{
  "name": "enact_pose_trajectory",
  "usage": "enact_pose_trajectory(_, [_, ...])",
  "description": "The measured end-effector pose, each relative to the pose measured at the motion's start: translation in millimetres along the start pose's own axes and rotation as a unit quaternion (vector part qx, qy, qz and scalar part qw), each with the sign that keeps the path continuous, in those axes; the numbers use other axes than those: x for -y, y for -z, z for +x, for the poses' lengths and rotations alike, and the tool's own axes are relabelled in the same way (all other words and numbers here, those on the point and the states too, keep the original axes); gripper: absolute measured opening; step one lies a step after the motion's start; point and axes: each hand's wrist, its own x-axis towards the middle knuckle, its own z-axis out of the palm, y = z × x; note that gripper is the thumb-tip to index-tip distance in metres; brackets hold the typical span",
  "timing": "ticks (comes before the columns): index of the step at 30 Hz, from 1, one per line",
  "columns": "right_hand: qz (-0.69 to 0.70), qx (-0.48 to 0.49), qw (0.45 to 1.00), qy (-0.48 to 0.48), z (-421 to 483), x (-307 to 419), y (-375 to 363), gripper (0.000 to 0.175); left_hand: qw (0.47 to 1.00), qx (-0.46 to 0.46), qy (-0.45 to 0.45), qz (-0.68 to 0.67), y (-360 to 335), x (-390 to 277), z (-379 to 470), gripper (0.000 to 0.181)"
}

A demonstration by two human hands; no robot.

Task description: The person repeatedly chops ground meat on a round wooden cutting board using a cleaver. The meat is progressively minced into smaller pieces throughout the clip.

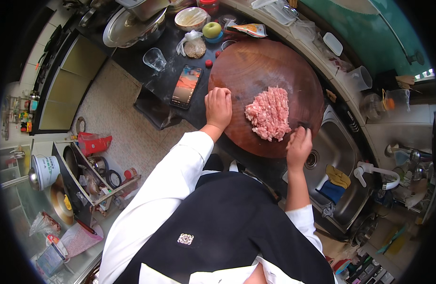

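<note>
A mound of chopped raw meat [269, 113], pink with pale fat, lies spread on a thick round wooden chopping block [262, 64]. Rows of cut marks run across the meat. My left hand [218, 106] rests at the block's left edge, fingers curled in, with nothing seen in it. Close to the meat's lower right side, my right hand [299, 145] is curled around a dark object [303, 125]. That object is blurred and mostly hidden by my fingers, so its kind cannot be made out.
Left of the block, a lit phone [186, 86] and a drinking glass [154, 59] stand on the dark countertop [168, 76]. Behind are a tied plastic bag [194, 46], a green apple [212, 30] and a large lidded pot [132, 26]. A steel sink [337, 142] with a faucet [376, 172] adjoins on the right.
</note>
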Motion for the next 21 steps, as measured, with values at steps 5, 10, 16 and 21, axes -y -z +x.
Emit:
enact_pose_trajectory(5, [0.084,0.033,0.995,-0.041,2.5,16.3,2.6,0.029,1.000,0.000,0.009,0.019,2.0,4.0,-2.7,0.005])
enact_pose_trajectory(10, [-0.049,0.065,0.997,-0.008,6.2,4.4,-0.6,0.029,1.000,0.002,0.009,0.015,1.6,1.3,-0.2,0.005])
enact_pose_trajectory(16, [-0.094,0.129,0.987,-0.010,13.1,2.5,-6.3,0.025,1.000,-0.004,-0.001,0.014,-1.8,0.5,3.0,0.005])
enact_pose_trajectory(21, [-0.159,0.161,0.966,0.125,-5.2,33.6,26.7,0.024,1.000,0.000,0.009,0.024,-0.1,3.3,-0.9,0.005])
